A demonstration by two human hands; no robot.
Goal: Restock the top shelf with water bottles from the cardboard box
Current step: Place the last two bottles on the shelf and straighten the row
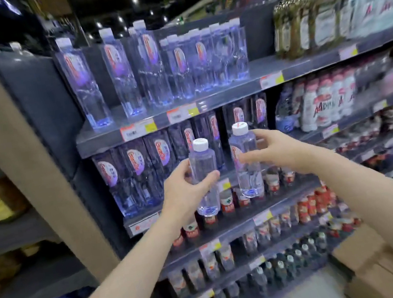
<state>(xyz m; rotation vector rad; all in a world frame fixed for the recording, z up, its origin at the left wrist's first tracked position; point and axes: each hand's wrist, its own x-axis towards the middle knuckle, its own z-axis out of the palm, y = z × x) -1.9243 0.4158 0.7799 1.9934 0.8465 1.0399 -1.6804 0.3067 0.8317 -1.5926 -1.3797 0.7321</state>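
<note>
Head view: your left hand (183,185) curls its fingers round the left bottle (203,171), and your right hand (276,151) clamps the right bottle (246,164). Both bottles are upright, raised below the top shelf (208,101). You face dark grey shop shelving under ceiling spotlights. The box (370,262) sits lower right.

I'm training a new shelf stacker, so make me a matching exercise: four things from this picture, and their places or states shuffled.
1 tall water bottles
2 cardboard box
3 left hand
4 white drink bottles

a low down, far right
b holds a small water bottle
c top shelf, left end
d second shelf, right side

Pairs: 1c, 2a, 3b, 4d
</note>
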